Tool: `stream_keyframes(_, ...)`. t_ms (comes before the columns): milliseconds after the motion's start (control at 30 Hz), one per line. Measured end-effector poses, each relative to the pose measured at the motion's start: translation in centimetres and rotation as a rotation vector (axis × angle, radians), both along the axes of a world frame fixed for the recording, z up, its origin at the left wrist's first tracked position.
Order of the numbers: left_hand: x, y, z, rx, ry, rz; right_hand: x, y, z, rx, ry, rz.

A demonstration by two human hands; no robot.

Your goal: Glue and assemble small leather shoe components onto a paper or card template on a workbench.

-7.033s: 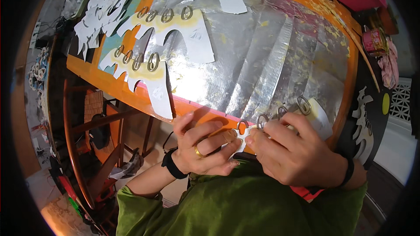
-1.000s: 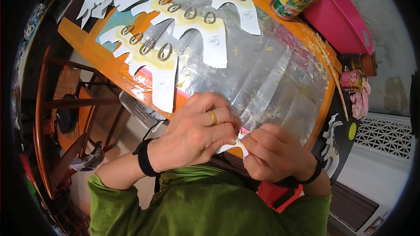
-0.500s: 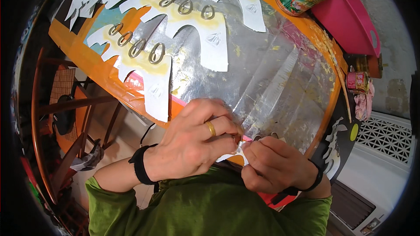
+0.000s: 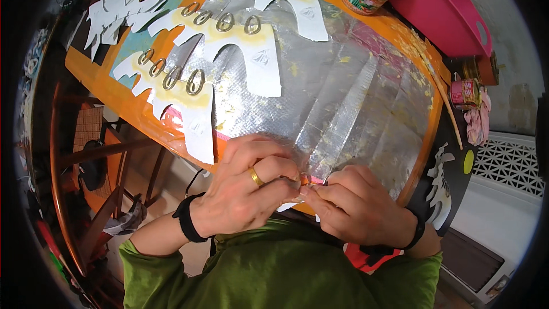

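Both hands, left hand [image 4: 251,194] and right hand [image 4: 357,209], pinch closed on a small, mostly hidden white paper piece [image 4: 286,206].

Home craft corner: paint-flecked orange table [image 4: 426,131], paper cutouts [image 4: 251,63].

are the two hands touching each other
Touching: the head view shows the left hand and right hand meeting fingertip to fingertip around a small piece at the table edge.

At the near edge of the orange table [image 4: 111,94], the left hand [image 4: 246,194] and right hand [image 4: 357,206] pinch a small metal ring [image 4: 304,179] over crinkled silver foil sheet [image 4: 343,97].
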State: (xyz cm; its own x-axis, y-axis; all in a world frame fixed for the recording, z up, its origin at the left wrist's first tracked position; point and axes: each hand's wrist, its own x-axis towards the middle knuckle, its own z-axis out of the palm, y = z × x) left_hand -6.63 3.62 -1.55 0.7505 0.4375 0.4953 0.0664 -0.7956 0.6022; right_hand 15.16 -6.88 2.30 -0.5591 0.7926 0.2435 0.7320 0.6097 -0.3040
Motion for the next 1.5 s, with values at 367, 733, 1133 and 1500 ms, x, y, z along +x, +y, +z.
stream_keyframes(367, -0.5, 0.2, 2.0, -0.092, 0.209, -0.014, -0.3, -0.2, 0.0, 0.081, 0.075, -0.020)
stream_keyframes(733, 0.0, -2.4, 3.6, -0.117, 0.332, 0.194, -0.3, -0.8, -0.2, 0.080, -0.028, 0.010)
stream_keyframes(1133, 0.3, -3.3, 2.8, -0.242, 0.281, 0.239, 0.6, 0.6, -0.5, -0.065, 0.283, 0.115)
stream_keyframes(1500, 1.0, -5.4, 1.3, 0.042, 0.281, 0.430, -0.2, 0.0, -0.6, -0.078, 0.239, 0.042)
